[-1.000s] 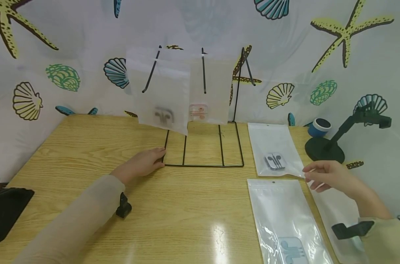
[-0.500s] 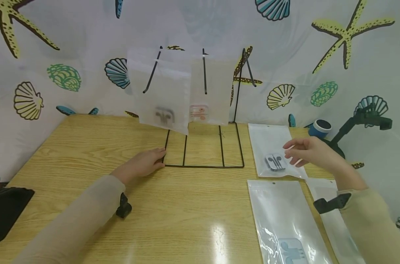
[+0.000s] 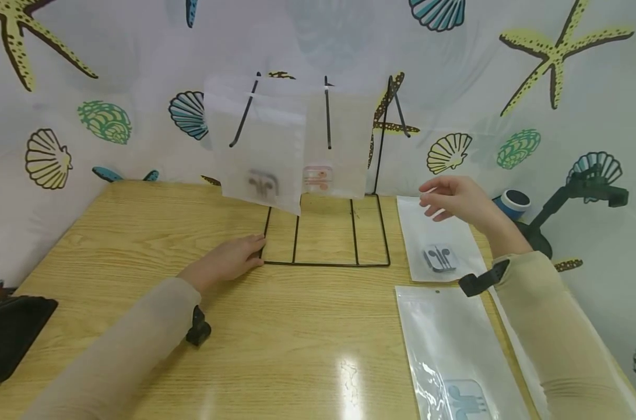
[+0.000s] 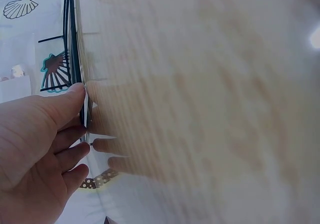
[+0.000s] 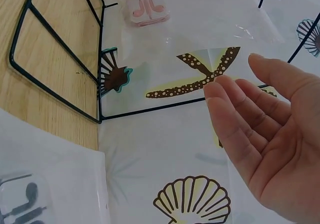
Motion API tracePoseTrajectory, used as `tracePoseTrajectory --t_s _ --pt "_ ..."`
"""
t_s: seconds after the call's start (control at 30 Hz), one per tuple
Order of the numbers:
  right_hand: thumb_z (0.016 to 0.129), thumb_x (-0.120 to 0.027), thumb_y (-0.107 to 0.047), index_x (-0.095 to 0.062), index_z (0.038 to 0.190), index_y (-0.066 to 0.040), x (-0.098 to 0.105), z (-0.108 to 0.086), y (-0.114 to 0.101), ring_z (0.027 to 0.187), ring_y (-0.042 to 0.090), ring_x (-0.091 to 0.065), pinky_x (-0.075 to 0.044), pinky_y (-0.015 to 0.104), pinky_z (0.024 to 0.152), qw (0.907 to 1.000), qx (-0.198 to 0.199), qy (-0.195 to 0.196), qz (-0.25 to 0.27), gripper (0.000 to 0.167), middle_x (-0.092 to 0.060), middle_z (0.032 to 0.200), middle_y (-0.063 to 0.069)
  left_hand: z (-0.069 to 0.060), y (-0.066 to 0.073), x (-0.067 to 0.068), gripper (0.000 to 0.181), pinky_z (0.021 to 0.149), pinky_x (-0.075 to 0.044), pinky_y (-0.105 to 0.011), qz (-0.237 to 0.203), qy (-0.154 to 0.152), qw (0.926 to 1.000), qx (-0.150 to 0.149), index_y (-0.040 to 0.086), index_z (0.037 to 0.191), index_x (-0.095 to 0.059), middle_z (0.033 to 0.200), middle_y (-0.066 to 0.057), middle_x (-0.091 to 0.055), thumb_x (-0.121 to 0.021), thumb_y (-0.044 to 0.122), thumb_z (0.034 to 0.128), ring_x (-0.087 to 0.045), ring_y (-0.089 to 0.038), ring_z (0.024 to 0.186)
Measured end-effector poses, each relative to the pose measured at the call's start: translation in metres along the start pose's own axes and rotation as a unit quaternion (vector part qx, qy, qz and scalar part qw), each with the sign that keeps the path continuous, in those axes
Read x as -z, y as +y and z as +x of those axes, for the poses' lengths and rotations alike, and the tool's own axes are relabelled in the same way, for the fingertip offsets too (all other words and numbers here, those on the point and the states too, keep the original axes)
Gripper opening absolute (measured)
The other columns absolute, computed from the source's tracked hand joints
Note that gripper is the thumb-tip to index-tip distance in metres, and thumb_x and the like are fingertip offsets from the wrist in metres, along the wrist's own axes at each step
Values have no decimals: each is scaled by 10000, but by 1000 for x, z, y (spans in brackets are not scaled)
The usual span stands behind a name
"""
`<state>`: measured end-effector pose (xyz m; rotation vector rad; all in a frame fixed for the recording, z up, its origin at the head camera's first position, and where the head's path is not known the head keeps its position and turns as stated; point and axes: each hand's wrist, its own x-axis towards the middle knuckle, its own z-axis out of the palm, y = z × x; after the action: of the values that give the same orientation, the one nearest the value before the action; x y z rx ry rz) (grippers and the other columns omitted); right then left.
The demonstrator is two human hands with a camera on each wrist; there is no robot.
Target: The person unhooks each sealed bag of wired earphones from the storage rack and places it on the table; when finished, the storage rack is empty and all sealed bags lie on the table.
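In the head view, my left hand (image 3: 225, 259) holds the front left corner of a black wire rack (image 3: 325, 265). The left wrist view shows the thumb and fingers of that hand (image 4: 40, 149) around the rack's edge. Two frosted bags hang from the rack's hooks: a left one (image 3: 267, 128) with dark earphones and a middle one (image 3: 344, 140) with red earphones. My right hand (image 3: 467, 204), empty with fingers loosely bent, is above a white bag (image 3: 414, 233) with boxed earphones. In the right wrist view this hand (image 5: 275, 134) is near the rack's upright (image 5: 155, 108).
Nearer on the wooden table (image 3: 297, 338) lies another bag (image 3: 443, 332), with pale blue earphones, and a further bag lies partly under the right arm. A blue jar (image 3: 513, 204) and a dark stand (image 3: 538, 239) are at the back right. A black object (image 3: 16, 338) is at the left edge.
My right hand has moved up and to the left, from beside the bags to above the far bag's top edge. The left hand has stayed on the rack.
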<state>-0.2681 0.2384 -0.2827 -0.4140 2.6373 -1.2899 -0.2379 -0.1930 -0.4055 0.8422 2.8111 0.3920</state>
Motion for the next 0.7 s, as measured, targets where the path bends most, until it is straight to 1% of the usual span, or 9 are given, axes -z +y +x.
tracePoseTrajectory --t_s 0.17,0.27,0.37,0.5,0.6,0.7 --pt "917 -596 -252 -560 1160 7 -5 22 -8 805 240 -638 -550 343 699 9997 12 172 144 357 -643 962 128 0 0 1 553 1032 -280 -494 13 -13 10000 5 -97 1382 -320 1411 -274 -297 -532 179 952 -281 -397 1292" --pt "922 -588 -239 -559 1168 10 -10 34 -14 830 273 -630 -547 346 708 9993 97 264 228 351 -636 982 142 -1 0 1 549 1032 -279 -497 11 -11 10000 -8 -98 1381 -323 1411 -274 -296 -529 177 953 -279 -399 1292" --pt "920 -589 -246 -563 1171 -9 -15 47 -18 823 245 -629 -541 369 731 9986 91 377 358 346 -633 1003 140 -1 1 1 549 1033 -277 -496 19 -21 10000 9 -98 1381 -323 1411 -274 -296 -531 175 952 -278 -398 1293" --pt "921 -584 -261 -549 1191 -27 -22 62 -24 842 223 -619 -538 358 737 9973 124 531 501 359 -613 1055 152 1 0 0 552 1036 -274 -492 37 -46 10000 26 -95 1384 -319 1412 -273 -295 -530 178 953 -276 -394 1295" --pt "924 -579 -255 -528 1229 -22 -27 71 -31 886 244 -604 -537 342 740 9957 178 709 563 388 -597 1087 158 1 -1 0 553 1037 -273 -493 8 -49 10000 33 -90 1388 -315 1416 -271 -289 -527 180 955 -271 -393 1298" --pt "921 -585 -238 -511 1260 -12 -32 79 -37 917 239 -591 -530 359 769 9935 219 905 654 414 -587 1103 161 1 -1 -1 551 1036 -273 -494 -7 -41 10000 28 -89 1389 -315 1417 -271 -288 -526 179 955 -270 -395 1298"
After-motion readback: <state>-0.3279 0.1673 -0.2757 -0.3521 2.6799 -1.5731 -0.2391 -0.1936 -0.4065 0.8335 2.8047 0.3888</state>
